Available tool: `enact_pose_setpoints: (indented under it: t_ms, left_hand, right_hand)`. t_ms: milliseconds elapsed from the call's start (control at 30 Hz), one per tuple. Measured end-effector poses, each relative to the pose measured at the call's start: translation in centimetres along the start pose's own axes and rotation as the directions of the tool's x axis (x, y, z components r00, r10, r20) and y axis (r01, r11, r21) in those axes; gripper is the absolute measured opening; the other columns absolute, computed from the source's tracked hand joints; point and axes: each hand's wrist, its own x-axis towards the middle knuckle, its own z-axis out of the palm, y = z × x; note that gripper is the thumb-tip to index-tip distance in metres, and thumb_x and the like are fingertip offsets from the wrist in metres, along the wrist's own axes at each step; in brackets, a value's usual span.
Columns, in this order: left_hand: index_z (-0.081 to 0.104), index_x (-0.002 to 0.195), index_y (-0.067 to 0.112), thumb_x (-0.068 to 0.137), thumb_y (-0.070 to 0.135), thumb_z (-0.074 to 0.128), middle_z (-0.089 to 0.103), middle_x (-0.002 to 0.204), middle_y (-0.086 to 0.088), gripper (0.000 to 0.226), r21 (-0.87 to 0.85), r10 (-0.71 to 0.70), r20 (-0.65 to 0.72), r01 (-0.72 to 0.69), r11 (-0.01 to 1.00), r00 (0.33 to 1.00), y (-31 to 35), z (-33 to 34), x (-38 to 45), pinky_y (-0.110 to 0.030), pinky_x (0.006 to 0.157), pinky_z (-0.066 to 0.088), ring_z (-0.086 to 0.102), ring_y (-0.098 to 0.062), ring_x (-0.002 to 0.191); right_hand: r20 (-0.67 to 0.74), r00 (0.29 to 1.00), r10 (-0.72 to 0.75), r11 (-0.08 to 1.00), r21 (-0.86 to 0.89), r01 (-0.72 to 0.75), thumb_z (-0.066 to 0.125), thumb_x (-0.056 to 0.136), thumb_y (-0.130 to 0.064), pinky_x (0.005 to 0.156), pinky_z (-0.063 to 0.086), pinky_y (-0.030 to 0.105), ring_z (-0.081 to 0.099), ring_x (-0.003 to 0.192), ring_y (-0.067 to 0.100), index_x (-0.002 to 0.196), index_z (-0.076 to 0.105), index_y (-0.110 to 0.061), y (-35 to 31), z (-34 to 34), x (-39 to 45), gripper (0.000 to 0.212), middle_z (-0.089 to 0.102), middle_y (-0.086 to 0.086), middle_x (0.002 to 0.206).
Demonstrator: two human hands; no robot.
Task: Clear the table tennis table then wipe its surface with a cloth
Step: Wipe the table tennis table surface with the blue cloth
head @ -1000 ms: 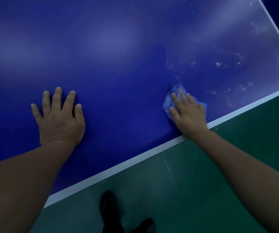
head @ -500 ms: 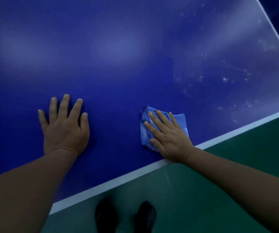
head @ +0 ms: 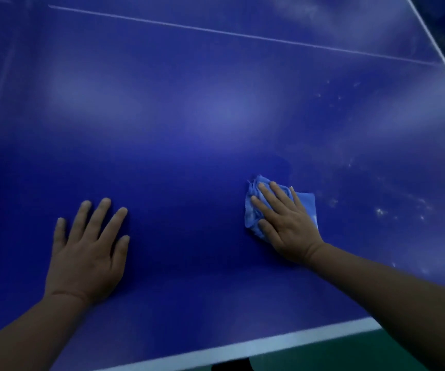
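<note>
Hands flat: right hand (head: 285, 218) presses, half hiding, cloth (head: 307, 202); left hand (head: 87, 253) on table (head: 189, 129).

Table top (head: 216, 116) bare blue surface fwd, up to thin white line (head: 216, 30); open lane btwn hands. Only obstacles: left hand (head: 87, 253) flat on table, right hand (head: 285, 223) flat on cloth (head: 307, 202). White specks (head: 379, 211) right of cloth, flat, no hindrance.

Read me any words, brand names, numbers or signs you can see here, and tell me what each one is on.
None: no readable text.
Table: only plain white lines, no print.
Cloth: no label visible.
Pale specks on the table are marks, not writing.
</note>
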Motion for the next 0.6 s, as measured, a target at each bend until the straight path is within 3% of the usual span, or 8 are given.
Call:
enact_pose_setpoints:
  t_ms: [200,333,467,600]
  left_hand:
    - [0.049,0.143,0.005,0.095,0.047,0.025,0.037,0.157,-0.011,0.069,-0.097,-0.119,-0.113,0.108,0.989,0.986,6.8,-0.4,3.3,-0.058,0.12,0.013,0.024,-0.03,0.149]
    - [0.043,0.148,0.007,0.094,0.048,0.022,0.029,0.16,-0.009,0.071,-0.193,-0.138,-0.158,0.106,0.975,0.978,13.3,-0.6,10.1,-0.052,0.123,0.009,0.017,-0.026,0.151]
    - [0.029,0.155,0.013,0.101,0.044,0.027,0.014,0.165,-0.003,0.062,-0.178,-0.159,-0.156,0.131,0.975,0.975,16.7,-0.4,17.1,-0.045,0.124,-0.002,0.003,-0.019,0.153]
    - [0.019,0.158,0.016,0.103,0.042,0.031,0.003,0.167,0.001,0.063,-0.211,-0.295,-0.155,0.26,0.942,0.943,18.3,-0.3,22.5,-0.044,0.123,-0.008,-0.007,-0.017,0.153]
  right_hand:
    - [0.038,0.958,-0.285,0.958,-0.032,0.286,0.034,0.102,-0.042,0.119,0.02,0.057,0.024,0.149,0.032,0.148,0.046,-0.019,5.2,-1.2,5.3,0.053,0.031,0.005,0.16]
    - [0.042,0.953,-0.299,0.953,-0.028,0.3,0.033,0.101,-0.041,0.118,0.02,0.058,0.028,0.147,0.032,0.147,0.048,-0.019,8.2,-2.2,10.8,0.053,0.035,0.005,0.158]
    - [0.056,0.949,-0.31,0.949,-0.043,0.312,0.031,0.1,-0.041,0.12,0.013,0.054,0.027,0.148,0.031,0.147,0.047,-0.02,10.8,-2.7,15.8,0.054,0.035,0.005,0.158]
    - [0.058,0.961,-0.269,0.962,-0.027,0.271,0.031,0.101,-0.04,0.122,0.006,0.051,0.021,0.151,0.028,0.15,0.043,-0.022,12.8,-3.3,21.0,0.053,0.029,0.002,0.161]
